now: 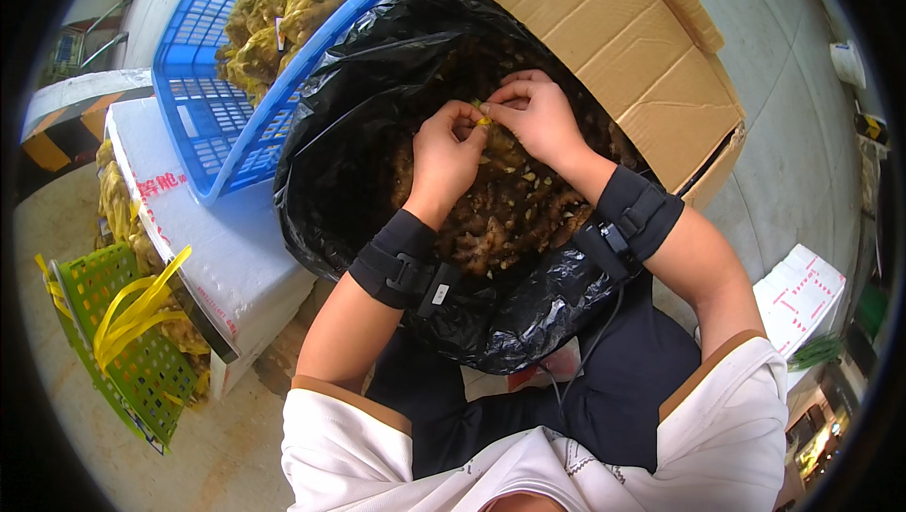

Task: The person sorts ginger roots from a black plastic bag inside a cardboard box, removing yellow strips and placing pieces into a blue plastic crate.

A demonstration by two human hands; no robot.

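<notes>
My left hand (447, 151) and my right hand (536, 115) meet over a box lined with a black plastic bag (340, 115). Between their fingertips they pinch a small yellow piece (484, 120), perhaps the tied end of a mesh bag; a brownish, netted-looking bundle hangs just below it, partly hidden by my hands. Ginger roots (488, 239), brown and knobbly, fill the black bag beneath, with small pale flakes scattered over them. Both my wrists wear black straps with small devices.
A blue plastic basket (244, 151) of yellow-netted ginger bags (283, 23) rests on a white foam box (205, 229) at the left. Below it stands a green basket (134, 342) with yellow ribbons (134, 314). Cardboard flaps (623, 52) spread at the right, a white box (800, 300) beyond.
</notes>
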